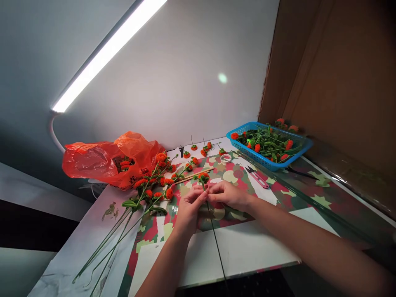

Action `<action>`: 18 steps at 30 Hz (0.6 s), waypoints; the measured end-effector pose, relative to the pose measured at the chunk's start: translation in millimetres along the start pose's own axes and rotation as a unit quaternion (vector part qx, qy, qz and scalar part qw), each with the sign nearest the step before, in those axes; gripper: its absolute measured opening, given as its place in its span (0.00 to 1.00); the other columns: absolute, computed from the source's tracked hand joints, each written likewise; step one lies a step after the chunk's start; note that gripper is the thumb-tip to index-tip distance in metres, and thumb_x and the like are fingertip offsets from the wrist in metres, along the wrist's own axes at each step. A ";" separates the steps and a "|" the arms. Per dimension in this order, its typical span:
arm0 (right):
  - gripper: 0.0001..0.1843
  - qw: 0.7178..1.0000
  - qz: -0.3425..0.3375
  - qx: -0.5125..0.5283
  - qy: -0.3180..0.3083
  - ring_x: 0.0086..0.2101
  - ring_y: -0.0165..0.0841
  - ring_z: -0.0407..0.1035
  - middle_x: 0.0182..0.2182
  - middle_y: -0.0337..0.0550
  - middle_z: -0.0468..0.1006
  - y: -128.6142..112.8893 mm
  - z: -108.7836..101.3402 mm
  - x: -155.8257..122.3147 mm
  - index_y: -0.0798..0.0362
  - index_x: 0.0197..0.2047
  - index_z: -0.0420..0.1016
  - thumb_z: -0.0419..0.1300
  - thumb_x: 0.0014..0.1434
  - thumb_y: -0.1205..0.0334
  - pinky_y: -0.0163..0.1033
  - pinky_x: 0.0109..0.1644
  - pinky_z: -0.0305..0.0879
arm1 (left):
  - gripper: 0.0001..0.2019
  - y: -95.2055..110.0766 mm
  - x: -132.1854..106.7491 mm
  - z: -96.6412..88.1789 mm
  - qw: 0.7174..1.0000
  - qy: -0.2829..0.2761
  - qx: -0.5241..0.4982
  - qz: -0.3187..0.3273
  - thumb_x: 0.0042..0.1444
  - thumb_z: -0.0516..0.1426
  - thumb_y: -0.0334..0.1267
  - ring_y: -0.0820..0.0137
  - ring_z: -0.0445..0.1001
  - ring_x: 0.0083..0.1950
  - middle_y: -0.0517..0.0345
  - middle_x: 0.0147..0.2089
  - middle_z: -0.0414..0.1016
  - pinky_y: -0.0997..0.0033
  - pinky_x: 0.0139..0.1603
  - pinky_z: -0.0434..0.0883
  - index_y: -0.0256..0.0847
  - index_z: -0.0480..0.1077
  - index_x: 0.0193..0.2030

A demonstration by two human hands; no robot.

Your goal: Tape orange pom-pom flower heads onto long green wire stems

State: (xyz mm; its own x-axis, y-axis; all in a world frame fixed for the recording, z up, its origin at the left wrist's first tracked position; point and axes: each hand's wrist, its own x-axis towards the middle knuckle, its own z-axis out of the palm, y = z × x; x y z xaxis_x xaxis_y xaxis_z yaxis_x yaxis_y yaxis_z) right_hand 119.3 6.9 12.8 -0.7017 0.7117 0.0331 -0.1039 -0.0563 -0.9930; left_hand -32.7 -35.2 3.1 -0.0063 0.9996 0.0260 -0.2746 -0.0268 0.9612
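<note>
Between my two hands stands an orange artificial flower (203, 176) with a green base, and its long thin dark stem (216, 239) slants down past the table's front edge. My left hand (193, 200) pinches the stem just under the flower head, thumb against fingers. My right hand (227, 194) is closed at the same spot, its thumb and forefinger meeting beside the left fingertips. What the right fingertips grip is too small to make out. Left of my hands lie long-stemmed orange flowers (145, 194) with green leaves.
A blue basket (272, 165) holds green stems and orange flowers at the back right. Pink-handled snips (261, 180), a white tape roll (226, 158) and loose flower heads (194, 147) lie behind my hands. A red plastic bag (89, 161) sits at left under a lit lamp (111, 53).
</note>
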 end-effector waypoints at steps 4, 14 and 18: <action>0.22 0.999 -0.005 0.027 -0.043 0.25 0.23 0.52 0.22 0.35 0.61 -0.8 -1.1 0.1 0.58 0.18 0.65 0.63 0.47 0.49 0.32 0.25 0.46 | 0.09 1.0 -1.2 1.9 0.991 -0.026 -0.109 -0.078 0.42 0.65 0.41 0.62 0.70 0.49 0.51 0.42 0.73 0.65 0.50 0.65 0.38 0.76 0.29; 0.18 0.989 0.069 0.117 -0.053 0.21 0.21 0.51 0.19 0.33 0.61 2.4 -3.2 1.6 0.59 0.24 0.71 0.67 0.43 0.51 0.31 0.23 0.46 | 0.09 0.2 -1.7 2.4 0.999 -0.025 -0.036 -0.022 0.46 0.63 0.42 0.63 0.68 0.48 0.51 0.43 0.72 0.67 0.50 0.64 0.38 0.76 0.30; 0.19 0.997 0.051 0.048 0.006 0.20 0.22 0.51 0.18 0.33 0.61 2.1 0.4 1.1 0.59 0.24 0.71 0.65 0.45 0.50 0.31 0.23 0.46 | 0.08 1.0 0.2 0.7 0.992 0.064 0.080 0.067 0.46 0.63 0.41 0.68 0.67 0.41 0.56 0.35 0.69 0.71 0.46 0.63 0.39 0.75 0.24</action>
State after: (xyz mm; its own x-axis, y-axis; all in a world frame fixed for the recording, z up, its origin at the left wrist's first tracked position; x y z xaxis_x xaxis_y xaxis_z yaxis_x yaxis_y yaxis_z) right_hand 117.9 7.3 10.9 -0.7032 0.7075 -0.0701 -0.1000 -0.1960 -0.9755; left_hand -32.3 -35.1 4.3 -0.1579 0.9787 0.1315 -0.1078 -0.1494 0.9829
